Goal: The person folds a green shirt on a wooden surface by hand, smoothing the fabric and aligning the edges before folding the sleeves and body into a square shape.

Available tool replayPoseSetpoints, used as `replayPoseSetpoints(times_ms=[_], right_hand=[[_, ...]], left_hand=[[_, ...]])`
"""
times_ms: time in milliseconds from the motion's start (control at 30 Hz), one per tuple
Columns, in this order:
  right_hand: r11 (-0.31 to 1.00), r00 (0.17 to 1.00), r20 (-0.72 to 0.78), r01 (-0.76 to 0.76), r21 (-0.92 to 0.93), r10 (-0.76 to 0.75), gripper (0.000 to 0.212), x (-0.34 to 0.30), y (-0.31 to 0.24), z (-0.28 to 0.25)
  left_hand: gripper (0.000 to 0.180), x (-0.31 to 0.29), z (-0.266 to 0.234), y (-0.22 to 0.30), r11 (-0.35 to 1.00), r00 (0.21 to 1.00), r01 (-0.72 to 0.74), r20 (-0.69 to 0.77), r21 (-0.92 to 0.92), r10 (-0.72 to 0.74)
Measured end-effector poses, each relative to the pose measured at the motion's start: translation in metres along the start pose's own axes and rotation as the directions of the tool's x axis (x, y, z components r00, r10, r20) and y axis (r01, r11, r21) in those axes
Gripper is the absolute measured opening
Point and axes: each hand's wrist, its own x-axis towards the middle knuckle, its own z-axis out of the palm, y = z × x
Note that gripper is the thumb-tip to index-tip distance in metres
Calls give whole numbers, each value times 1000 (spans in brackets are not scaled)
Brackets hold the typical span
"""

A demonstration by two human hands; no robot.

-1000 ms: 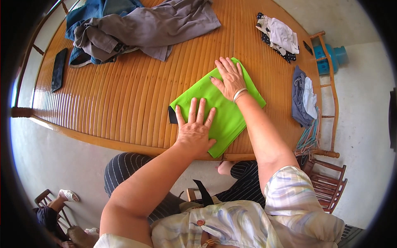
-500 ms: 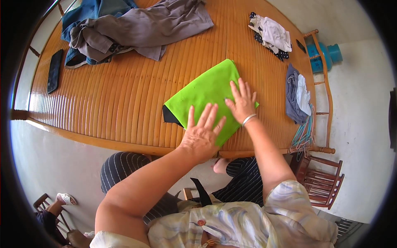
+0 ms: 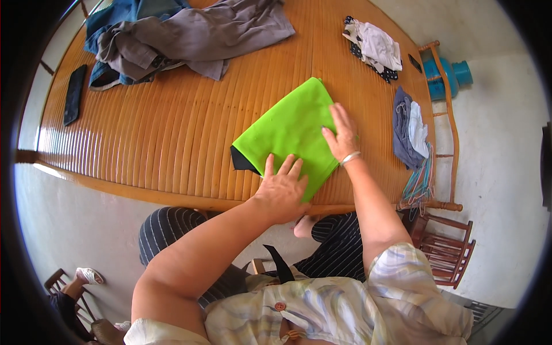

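Note:
In front of me a bright green folded cloth (image 3: 296, 126) lies flat on the slatted wooden bed surface (image 3: 172, 126), turned cornerwise. A black piece (image 3: 242, 161) sticks out from under its left corner. My left hand (image 3: 282, 190) rests on the near part of the cloth with its fingers spread. At the cloth's right edge lies my right hand (image 3: 343, 135), fingers stretched out and thumb apart, a bangle at its wrist. Neither hand grips anything.
Rumpled grey trousers (image 3: 201, 37) and blue denim (image 3: 126, 17) lie at the far left, near a long black object (image 3: 75, 95). Folded clothes (image 3: 376, 49) and grey and white garments (image 3: 407, 132) sit at the right, beside hangers (image 3: 418, 184). A wooden chair (image 3: 445, 247) stands at the right.
My right hand has slid from the top of the green cloth to its right edge, its fingers now closer together. My left hand stays on the near part.

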Motion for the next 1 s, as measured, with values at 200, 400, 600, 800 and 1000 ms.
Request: replayPoseSetpoints(times_ms=[200,400,600,800,1000], right_hand=[[737,678,-336,-468,488,654,44,-60,7,-14],[-121,371,389,-574,810,844,53,-92,-54,-28],[65,563,352,-591,804,748,28,-72,-27,-22],[376,752,351,-606,701,558,32,-27,-16,-20],[711,901,277,-433,555,333,37,33,-8,-11]], left_hand=[[62,3,-25,-23,926,875,376,-317,-35,-367],[73,2,-31,-33,893,897,440,-12,-93,-443],[57,-3,-35,-10,946,939,283,247,-157,-240],[49,-2,-19,-8,950,951,64,307,-305,34],[58,0,15,2,895,988,-67,94,-442,120]])
